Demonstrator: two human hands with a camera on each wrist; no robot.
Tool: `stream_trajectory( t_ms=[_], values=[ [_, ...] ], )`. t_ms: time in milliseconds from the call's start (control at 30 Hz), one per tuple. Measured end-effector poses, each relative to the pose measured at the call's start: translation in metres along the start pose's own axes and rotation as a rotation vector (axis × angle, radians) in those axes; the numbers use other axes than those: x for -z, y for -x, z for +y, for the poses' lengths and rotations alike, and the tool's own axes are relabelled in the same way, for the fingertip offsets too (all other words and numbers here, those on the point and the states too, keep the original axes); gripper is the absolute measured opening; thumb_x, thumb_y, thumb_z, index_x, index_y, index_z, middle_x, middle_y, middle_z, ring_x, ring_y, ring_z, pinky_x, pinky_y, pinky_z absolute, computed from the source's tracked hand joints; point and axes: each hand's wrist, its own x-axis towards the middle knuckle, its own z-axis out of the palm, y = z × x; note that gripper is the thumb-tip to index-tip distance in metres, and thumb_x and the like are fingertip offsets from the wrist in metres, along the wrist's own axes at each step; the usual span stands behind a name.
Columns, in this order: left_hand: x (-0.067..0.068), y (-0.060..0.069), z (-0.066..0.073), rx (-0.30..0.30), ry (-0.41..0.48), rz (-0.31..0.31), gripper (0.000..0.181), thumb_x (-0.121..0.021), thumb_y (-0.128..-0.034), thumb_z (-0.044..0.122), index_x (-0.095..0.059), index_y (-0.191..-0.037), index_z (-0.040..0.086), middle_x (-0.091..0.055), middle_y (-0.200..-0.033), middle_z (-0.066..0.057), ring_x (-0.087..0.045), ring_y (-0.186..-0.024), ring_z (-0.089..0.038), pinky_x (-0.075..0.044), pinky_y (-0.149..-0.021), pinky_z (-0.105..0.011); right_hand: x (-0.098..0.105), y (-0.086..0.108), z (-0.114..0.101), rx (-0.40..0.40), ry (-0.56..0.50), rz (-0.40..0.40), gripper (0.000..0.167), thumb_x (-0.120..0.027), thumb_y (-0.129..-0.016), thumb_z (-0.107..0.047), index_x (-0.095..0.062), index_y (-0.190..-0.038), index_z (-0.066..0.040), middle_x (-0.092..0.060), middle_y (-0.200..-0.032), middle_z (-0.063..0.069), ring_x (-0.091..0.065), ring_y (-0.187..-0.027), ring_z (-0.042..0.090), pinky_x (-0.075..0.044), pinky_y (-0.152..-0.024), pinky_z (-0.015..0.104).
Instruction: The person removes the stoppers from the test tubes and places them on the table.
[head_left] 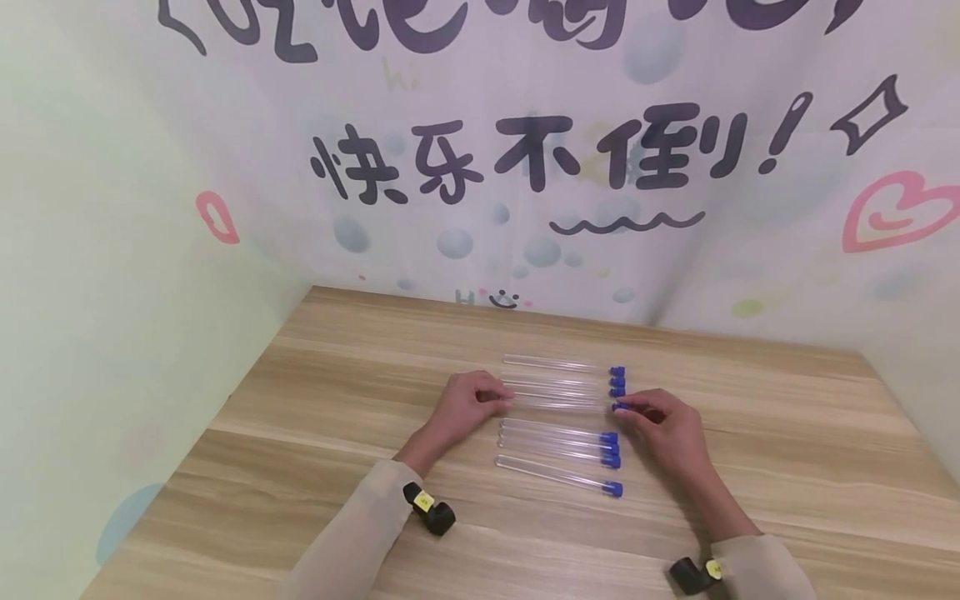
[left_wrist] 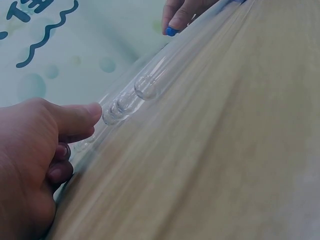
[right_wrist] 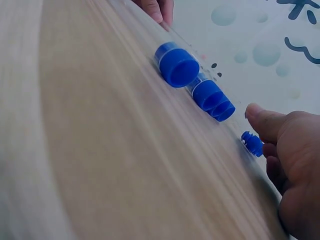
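Several clear test tubes with blue caps lie side by side on the wooden table, rounded ends left and capped ends right. My left hand [head_left: 467,406] pinches the rounded end of one test tube [head_left: 558,406] in the middle of the row. At its other end, my right hand [head_left: 671,429] pinches the blue cap [left_wrist: 171,31] between thumb and fingers. In the left wrist view, the rounded ends of nearer tubes [left_wrist: 146,88] lie beside my left hand. Larger blue caps [right_wrist: 178,67] show in the right wrist view, where my fingers hide the pinched cap.
Beyond the held tube lie more tubes [head_left: 555,363]; nearer me is a group of tubes [head_left: 555,440], with a single slanted tube [head_left: 551,473] in front. A printed cloth [head_left: 420,250] hangs behind the wooden table [head_left: 337,400], and a pale wall [head_left: 112,292] borders the left.
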Motion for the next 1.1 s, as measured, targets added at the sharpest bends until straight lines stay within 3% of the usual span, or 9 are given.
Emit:
stream_trajectory(
  t_ms=[433, 800, 1100],
  values=[
    [-0.0027, -0.0011, -0.0029, -0.008, -0.022, -0.016, 0.013, -0.078, -0.0785, 0.012, -0.076, -0.091, 0.01, -0.067, -0.086, 0.005, -0.057, -0.074, -0.009, -0.049, -0.066, -0.025, -0.0019, 0.0009, 0.0031, -0.034, 0.014, 0.001, 0.026, -0.074, -0.084, -0.029, -0.072, -0.104, -0.013, -0.07, -0.097, 0.003, -0.061, -0.085, 0.016, -0.046, -0.07, 0.016],
    [-0.0051, -0.0023, -0.0036, -0.005, -0.078, -0.049, 0.017, -0.079, -0.0786, 0.014, -0.075, -0.094, 0.01, -0.063, -0.084, 0.005, -0.055, -0.075, -0.009, -0.047, -0.067, -0.024, -0.0053, -0.0008, 0.0065, -0.036, 0.032, -0.023, 0.024, -0.077, -0.082, -0.023, -0.072, -0.102, -0.012, -0.066, -0.088, 0.0, -0.056, -0.075, 0.016, -0.045, -0.063, 0.022],
    [-0.0096, -0.0048, -0.0058, -0.008, -0.085, -0.008, 0.016, -0.079, -0.0788, 0.013, -0.076, -0.094, 0.011, -0.062, -0.083, 0.004, -0.057, -0.077, -0.009, -0.049, -0.071, -0.024, -0.0044, -0.0008, 0.0068, -0.021, 0.016, -0.025, 0.023, -0.077, -0.082, -0.022, -0.071, -0.102, -0.013, -0.062, -0.085, -0.001, -0.054, -0.073, 0.016, -0.045, -0.062, 0.022]
  ],
)
